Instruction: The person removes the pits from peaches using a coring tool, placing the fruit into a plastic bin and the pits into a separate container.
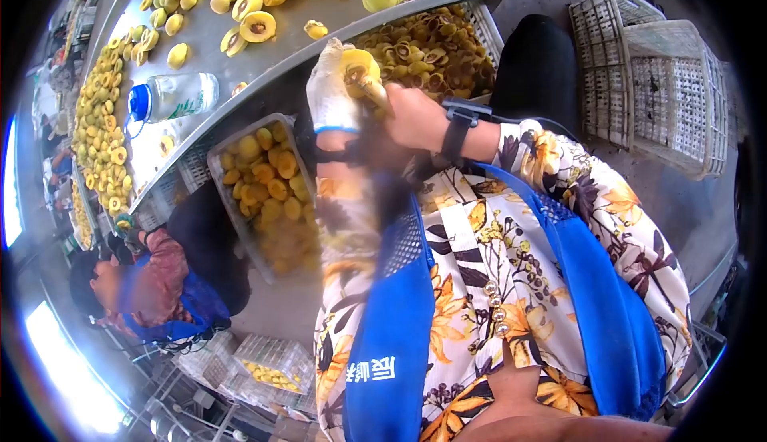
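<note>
My left hand [331, 94], in a white glove, holds a yellow peach [357, 63] just below the edge of the steel table [319, 30]. My right hand [409, 116] is bare, with a black band on the wrist. It grips a small tool with a pale handle [374, 92], and the tool's end is pushed into the peach. Both hands meet over a crate of brown pits and scraps [427, 49]. My floral shirt and blue apron fill the lower part of the view.
Several halved and whole peaches [257, 25] lie on the table beside a plastic bottle [174, 95]. A tray of peach halves [268, 194] sits under the table's edge. White plastic crates [659, 94] stand at the right. A co-worker in a blue apron [156, 294] is at the lower left.
</note>
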`<state>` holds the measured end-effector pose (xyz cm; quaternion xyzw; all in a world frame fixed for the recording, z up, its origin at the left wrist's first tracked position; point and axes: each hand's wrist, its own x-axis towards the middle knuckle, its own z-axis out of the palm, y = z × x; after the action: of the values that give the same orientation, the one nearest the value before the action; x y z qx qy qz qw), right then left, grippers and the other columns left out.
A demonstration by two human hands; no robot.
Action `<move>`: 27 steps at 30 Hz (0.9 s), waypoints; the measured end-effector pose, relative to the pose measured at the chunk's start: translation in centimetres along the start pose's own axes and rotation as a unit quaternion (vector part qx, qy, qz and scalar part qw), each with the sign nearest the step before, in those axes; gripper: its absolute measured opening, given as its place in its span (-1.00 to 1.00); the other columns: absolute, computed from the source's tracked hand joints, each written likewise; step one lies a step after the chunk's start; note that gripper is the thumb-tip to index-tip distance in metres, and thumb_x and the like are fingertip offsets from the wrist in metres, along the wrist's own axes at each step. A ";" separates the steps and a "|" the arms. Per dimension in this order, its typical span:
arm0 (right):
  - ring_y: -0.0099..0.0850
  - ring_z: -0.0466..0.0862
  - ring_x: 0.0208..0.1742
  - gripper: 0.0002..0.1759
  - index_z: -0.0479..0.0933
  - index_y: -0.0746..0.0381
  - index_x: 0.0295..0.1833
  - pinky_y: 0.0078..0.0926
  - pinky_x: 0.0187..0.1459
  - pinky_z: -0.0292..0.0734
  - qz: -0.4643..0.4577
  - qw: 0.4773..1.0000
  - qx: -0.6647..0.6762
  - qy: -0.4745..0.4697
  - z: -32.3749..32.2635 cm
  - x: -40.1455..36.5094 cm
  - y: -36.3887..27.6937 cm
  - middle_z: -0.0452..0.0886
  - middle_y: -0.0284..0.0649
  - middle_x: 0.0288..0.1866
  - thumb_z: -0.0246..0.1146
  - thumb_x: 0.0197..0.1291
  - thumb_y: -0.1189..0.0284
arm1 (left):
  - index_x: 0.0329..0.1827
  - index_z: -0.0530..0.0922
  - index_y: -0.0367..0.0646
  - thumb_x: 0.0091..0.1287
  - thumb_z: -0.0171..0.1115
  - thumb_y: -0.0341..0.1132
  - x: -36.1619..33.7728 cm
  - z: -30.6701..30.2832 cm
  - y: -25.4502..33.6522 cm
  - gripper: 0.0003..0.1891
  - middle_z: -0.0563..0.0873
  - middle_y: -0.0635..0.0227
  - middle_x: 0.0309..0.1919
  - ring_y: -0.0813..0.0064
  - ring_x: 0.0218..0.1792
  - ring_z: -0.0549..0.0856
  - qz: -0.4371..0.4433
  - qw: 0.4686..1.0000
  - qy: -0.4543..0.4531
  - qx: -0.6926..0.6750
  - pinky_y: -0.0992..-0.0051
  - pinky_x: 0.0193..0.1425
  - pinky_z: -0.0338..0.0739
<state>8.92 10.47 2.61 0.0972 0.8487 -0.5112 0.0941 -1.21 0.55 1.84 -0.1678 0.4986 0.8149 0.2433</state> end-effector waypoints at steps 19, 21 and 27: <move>0.05 0.59 -0.28 -0.72 0.42 0.38 -0.20 -0.17 -0.22 0.49 0.011 0.999 0.014 -0.035 -0.6 1.1 0.3 0.58 0.11 -0.36 0.16 0.04 0.38 | -0.06 0.44 -0.16 0.28 0.11 0.12 -1.4 -0.9 -0.9 -0.52 0.60 0.20 -0.27 0.25 -0.30 0.62 0.025 0.989 -0.098 -0.105 0.29 -0.18 0.56; -0.03 0.61 -0.41 -0.76 0.42 0.37 -0.22 -0.21 -0.34 0.51 -0.009 1.000 0.006 -0.004 0.0 0.8 0.2 0.58 0.05 -0.44 0.13 0.04 0.42 | -0.09 0.45 -0.17 0.31 0.10 0.06 -1.1 -1.1 -0.4 -0.57 0.61 0.23 -0.30 0.31 -0.35 0.62 0.014 0.992 -0.111 -0.056 0.35 -0.25 0.56; -0.45 0.40 -0.72 -0.86 0.33 0.37 -0.30 -0.45 -0.74 0.27 0.249 0.895 0.340 -0.145 -2.0 -0.4 -3.2 0.42 -0.19 -0.64 0.10 0.03 0.55 | -0.27 0.53 -0.19 0.32 0.10 0.02 -1.2 0.4 -1.5 -0.61 0.61 0.30 -0.51 0.38 -0.56 0.59 0.143 0.983 -0.016 0.117 0.42 -0.45 0.54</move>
<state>8.36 10.73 6.30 0.2561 0.5483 -0.7365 0.3021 0.55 1.21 1.54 -0.0521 0.6053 0.7801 0.1498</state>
